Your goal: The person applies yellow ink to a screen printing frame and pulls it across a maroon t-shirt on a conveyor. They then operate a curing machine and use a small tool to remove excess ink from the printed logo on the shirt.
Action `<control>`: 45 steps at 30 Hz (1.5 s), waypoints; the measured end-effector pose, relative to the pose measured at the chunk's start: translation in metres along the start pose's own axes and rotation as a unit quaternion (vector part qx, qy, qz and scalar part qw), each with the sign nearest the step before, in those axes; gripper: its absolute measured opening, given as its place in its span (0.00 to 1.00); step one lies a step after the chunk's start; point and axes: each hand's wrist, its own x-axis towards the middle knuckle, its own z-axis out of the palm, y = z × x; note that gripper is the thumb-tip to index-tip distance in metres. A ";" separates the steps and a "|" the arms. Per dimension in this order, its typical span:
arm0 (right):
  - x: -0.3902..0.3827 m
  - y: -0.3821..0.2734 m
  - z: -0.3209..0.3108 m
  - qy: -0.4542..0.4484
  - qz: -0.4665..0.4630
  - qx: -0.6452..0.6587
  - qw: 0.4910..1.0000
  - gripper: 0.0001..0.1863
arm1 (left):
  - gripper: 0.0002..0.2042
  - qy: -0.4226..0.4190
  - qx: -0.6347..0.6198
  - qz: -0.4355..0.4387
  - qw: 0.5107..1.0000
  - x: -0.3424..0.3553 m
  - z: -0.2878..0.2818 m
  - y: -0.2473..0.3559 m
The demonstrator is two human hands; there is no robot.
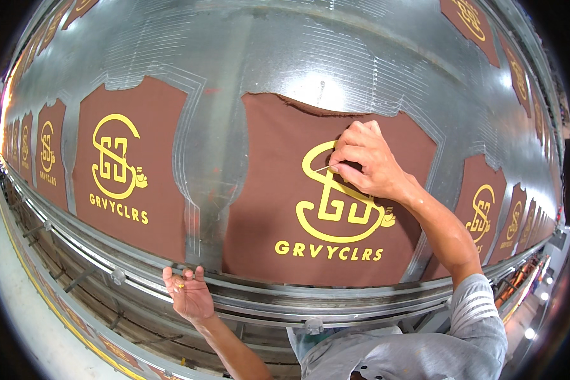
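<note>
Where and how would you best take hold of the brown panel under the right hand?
Probably by its neckline edge, pinched from the far side: the brown panel lies flat on the table, but that edge looks slightly curled. Its flat yellow print offers little to pinch.

Right hand point(366, 163) pinching thin stick point(323, 168) (perhaps metal), brown panel point(266, 171), left hand point(191, 297) by rail point(259, 301)

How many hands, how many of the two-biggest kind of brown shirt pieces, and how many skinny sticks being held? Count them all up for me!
Hands: 2 (left hand, right hand)
Biggest brown shirt pieces: 2 (left piece, middle piece)
Skinny stick in the right hand: 1
Total: 5
</note>
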 end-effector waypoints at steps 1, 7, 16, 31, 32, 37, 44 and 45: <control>0.000 0.000 0.000 0.002 -0.001 0.001 1.000 0.02 | 0.24 0.000 0.003 0.000 1.000 0.000 0.000 0.000; 0.000 0.000 0.001 0.007 -0.004 -0.010 1.000 0.02 | 0.24 0.009 0.014 0.000 1.000 0.001 0.002 0.000; 0.000 -0.001 -0.001 -0.014 0.004 -0.017 1.000 0.04 | 0.23 0.013 0.010 0.001 1.000 0.001 0.004 0.000; 0.002 -0.001 0.001 0.003 -0.003 -0.013 1.000 0.03 | 0.24 0.014 0.011 0.002 1.000 0.001 0.001 -0.001; 0.001 0.000 0.002 0.002 -0.002 -0.014 1.000 0.03 | 0.24 0.014 0.011 0.002 1.000 0.001 0.001 -0.001; 0.001 0.001 0.001 -0.002 -0.007 -0.009 1.000 0.04 | 0.24 0.024 0.017 0.003 1.000 0.001 0.004 0.000; 0.001 0.001 0.001 -0.004 -0.004 -0.007 1.000 0.04 | 0.25 0.025 0.020 0.005 0.999 0.001 0.005 -0.001; 0.001 0.001 0.000 -0.007 -0.004 -0.007 1.000 0.04 | 0.25 0.025 0.021 0.005 0.999 0.001 0.005 -0.001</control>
